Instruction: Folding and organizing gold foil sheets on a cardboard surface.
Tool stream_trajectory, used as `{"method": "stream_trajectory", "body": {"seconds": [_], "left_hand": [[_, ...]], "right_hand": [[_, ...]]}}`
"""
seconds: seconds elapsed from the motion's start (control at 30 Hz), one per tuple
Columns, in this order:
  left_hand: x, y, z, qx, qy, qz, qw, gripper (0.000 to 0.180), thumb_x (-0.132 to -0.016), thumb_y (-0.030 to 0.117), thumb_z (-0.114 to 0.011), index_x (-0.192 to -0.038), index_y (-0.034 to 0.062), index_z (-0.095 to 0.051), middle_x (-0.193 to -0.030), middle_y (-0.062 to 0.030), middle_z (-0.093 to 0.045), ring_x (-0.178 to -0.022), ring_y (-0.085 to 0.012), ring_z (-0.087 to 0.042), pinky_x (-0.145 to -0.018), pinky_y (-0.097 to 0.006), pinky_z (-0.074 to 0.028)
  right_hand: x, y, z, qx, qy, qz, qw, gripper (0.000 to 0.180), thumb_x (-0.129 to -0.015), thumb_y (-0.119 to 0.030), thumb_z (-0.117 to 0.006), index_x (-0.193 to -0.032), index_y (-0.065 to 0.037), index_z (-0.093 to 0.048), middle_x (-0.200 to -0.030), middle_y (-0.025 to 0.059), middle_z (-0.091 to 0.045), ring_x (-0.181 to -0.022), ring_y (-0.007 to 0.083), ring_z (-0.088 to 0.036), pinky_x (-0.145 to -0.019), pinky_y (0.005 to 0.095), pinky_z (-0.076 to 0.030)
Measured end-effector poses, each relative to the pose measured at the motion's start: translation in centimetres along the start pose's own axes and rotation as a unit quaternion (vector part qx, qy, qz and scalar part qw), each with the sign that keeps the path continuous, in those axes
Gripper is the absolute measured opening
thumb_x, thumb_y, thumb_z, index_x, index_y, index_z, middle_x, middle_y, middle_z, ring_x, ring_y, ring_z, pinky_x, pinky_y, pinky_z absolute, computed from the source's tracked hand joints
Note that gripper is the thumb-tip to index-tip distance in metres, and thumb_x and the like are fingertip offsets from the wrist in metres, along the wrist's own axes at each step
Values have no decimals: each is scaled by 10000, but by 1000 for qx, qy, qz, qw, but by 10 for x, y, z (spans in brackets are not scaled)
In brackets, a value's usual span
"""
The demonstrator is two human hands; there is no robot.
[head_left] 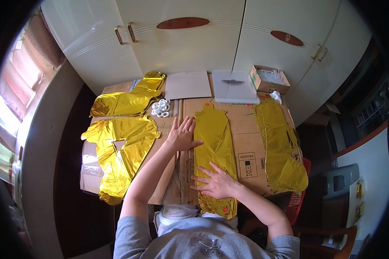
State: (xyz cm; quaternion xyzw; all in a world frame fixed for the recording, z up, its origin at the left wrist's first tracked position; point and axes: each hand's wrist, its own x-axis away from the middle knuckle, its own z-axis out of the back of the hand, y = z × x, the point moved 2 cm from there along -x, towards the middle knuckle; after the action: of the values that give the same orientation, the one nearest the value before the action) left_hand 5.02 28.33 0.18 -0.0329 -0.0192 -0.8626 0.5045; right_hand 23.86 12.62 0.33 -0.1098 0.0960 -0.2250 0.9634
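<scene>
A flat gold foil balloon lies lengthwise on the cardboard in front of me, with a small red mark near each end. Its near end hangs slightly over the cardboard's front edge. My left hand rests at the balloon's left edge, fingers stretched out and the thumb on the foil. Lower down, my right hand lies spread flat across the foil. Neither hand grips anything. Just left of the balloon's far end sits a pile of small white rings.
More flat gold foil balloons lie at the far left, near left and right. Along the back are a grey-brown board, a clear plastic bag and a small open box. White cabinets stand behind.
</scene>
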Motion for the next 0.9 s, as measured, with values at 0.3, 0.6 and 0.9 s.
{"method": "stream_trajectory", "body": {"seconds": [0.3,0.6,0.9], "left_hand": [[-29,-8,-11,36,15,98,994,733,-989,521,-276,-1526,32,-178,-1602,-96,-181,-1496,-215,-83,-1189,-519,-17],[-47,-16,-12,8,91,168,981,687,-979,421,-365,-1526,46,-186,-1598,-94,-192,-1493,-232,-95,-1191,-509,-30],[-24,33,7,94,182,-20,979,576,-920,399,-512,-1382,59,-462,-1503,-144,-379,-1437,-306,-273,-1161,-519,-198]], "right_hand": [[1,0,-1,32,-45,-3,998,409,-975,-458,-434,-1378,-412,-484,-1502,-90,-405,-1447,245,-266,-1167,598,-119],[4,-1,-2,30,-12,1,999,381,-970,-439,-464,-1346,-407,-519,-1473,-85,-439,-1425,257,-312,-1153,610,-160],[4,1,0,35,-29,-4,999,458,-973,-450,-445,-1423,-363,-442,-1530,-28,-365,-1453,252,-250,-1175,575,-141]]}}
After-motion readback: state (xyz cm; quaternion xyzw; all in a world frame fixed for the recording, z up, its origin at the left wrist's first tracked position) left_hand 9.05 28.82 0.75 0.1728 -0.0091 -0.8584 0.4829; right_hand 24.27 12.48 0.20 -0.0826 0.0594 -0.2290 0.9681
